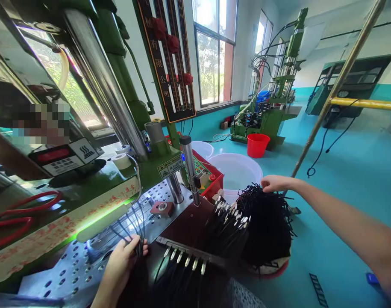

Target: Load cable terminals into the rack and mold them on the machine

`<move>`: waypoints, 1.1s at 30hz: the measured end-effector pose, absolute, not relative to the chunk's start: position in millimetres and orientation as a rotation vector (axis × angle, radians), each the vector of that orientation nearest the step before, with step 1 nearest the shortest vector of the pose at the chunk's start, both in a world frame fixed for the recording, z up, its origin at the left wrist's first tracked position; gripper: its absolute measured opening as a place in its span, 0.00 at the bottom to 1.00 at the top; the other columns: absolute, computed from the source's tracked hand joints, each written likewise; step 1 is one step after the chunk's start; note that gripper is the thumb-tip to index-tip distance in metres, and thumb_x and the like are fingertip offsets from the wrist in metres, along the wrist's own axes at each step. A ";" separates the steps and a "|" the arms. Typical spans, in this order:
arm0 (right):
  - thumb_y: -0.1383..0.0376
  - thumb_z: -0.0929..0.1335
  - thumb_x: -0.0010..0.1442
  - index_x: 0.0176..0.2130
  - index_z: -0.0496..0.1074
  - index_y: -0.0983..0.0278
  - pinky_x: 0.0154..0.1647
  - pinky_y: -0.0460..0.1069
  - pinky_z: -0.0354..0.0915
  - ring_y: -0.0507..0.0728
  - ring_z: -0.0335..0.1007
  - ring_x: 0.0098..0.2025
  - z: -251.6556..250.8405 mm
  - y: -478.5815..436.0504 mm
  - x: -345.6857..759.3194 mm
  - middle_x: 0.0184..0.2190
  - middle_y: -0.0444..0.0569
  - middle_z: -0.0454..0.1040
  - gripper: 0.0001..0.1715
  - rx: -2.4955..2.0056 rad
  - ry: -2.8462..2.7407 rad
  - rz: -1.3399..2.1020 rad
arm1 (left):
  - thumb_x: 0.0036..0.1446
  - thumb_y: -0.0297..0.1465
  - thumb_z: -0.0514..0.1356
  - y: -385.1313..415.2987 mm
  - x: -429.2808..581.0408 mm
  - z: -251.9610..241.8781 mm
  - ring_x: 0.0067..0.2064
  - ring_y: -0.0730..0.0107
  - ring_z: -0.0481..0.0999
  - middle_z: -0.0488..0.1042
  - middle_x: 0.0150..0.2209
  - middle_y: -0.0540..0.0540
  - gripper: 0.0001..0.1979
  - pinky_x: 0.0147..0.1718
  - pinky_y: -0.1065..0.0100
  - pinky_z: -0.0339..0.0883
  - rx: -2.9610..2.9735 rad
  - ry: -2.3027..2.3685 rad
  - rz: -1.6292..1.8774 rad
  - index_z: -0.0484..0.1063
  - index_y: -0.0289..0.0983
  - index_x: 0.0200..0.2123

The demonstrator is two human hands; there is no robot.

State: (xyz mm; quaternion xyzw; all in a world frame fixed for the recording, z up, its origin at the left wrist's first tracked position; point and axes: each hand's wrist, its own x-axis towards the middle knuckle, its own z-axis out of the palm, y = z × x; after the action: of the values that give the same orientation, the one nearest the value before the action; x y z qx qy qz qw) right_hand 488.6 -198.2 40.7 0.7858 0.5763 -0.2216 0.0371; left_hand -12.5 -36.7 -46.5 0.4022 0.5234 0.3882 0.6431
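Observation:
My left hand (123, 261) is closed round a handful of thin black cables (136, 224) at the near edge of the machine's perforated steel table (70, 273); their far ends run under the green press body (118, 171). My right hand (274, 183) reaches out with fingers curled into the top of a big bundle of black cables (266, 226) with metal plug tips (232, 211), heaped in a red-rimmed basin (272, 269). A metal comb jig (189, 252) holding a row of plug tips lies between my hands.
Chrome columns (99, 81) rise from the press at left. A red control box (210, 177), white basins (236, 171) and a red bucket (257, 144) stand beyond the table. A brass-coloured rail frame (336, 85) crosses at right. Another green machine (272, 107) stands on the teal floor by the windows.

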 end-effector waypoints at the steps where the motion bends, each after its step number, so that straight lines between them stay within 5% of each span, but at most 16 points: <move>1: 0.66 0.63 0.44 0.30 0.72 0.66 0.27 0.46 0.57 0.56 0.67 0.31 44.6 -197.8 489.3 0.28 0.49 0.72 0.11 2.409 1.770 -0.654 | 0.47 0.26 0.59 -36.6 -11.9 -46.1 0.21 0.71 0.72 0.73 0.21 0.49 0.04 0.23 0.72 0.69 0.919 1.199 0.888 0.65 0.35 0.28; 16: 0.68 0.65 0.45 0.35 0.73 0.66 0.30 0.48 0.61 0.58 0.70 0.32 47.0 -187.4 481.7 0.32 0.52 0.75 0.14 2.528 1.712 -0.579 | 0.50 0.25 0.57 -38.0 -11.8 -46.0 0.21 0.72 0.72 0.73 0.21 0.48 0.02 0.22 0.72 0.69 0.933 1.166 0.888 0.64 0.35 0.28; 23: 0.65 0.62 0.53 0.37 0.73 0.66 0.39 0.52 0.60 0.62 0.68 0.40 98.9 -194.0 430.2 0.36 0.55 0.74 0.14 2.546 1.878 -0.403 | 0.52 0.28 0.56 -38.2 -9.3 -44.3 0.21 0.73 0.71 0.72 0.22 0.49 0.03 0.22 0.71 0.69 0.922 1.171 0.907 0.63 0.35 0.29; 29: 0.65 0.63 0.54 0.36 0.73 0.62 0.34 0.47 0.61 0.55 0.68 0.32 84.3 -139.0 267.7 0.30 0.45 0.75 0.11 1.768 2.796 -1.115 | 0.47 0.32 0.60 -44.0 -4.0 -29.7 0.18 0.78 0.66 0.68 0.19 0.52 0.08 0.18 0.75 0.62 0.812 0.974 0.973 0.63 0.35 0.25; 33: 0.65 0.66 0.55 0.33 0.73 0.64 0.36 0.50 0.63 0.54 0.68 0.32 61.6 -58.2 172.9 0.30 0.45 0.73 0.06 1.805 2.961 -1.253 | 0.43 0.33 0.63 -44.6 -4.4 -26.1 0.19 0.76 0.66 0.68 0.19 0.50 0.11 0.18 0.73 0.62 0.776 0.958 1.008 0.64 0.33 0.26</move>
State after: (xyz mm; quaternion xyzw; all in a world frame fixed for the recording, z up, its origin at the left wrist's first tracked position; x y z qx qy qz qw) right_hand 172.9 -58.2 61.6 0.4715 0.7733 -0.3274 -0.2694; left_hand -4.4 -44.6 -26.1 0.3482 0.4299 0.4526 0.6994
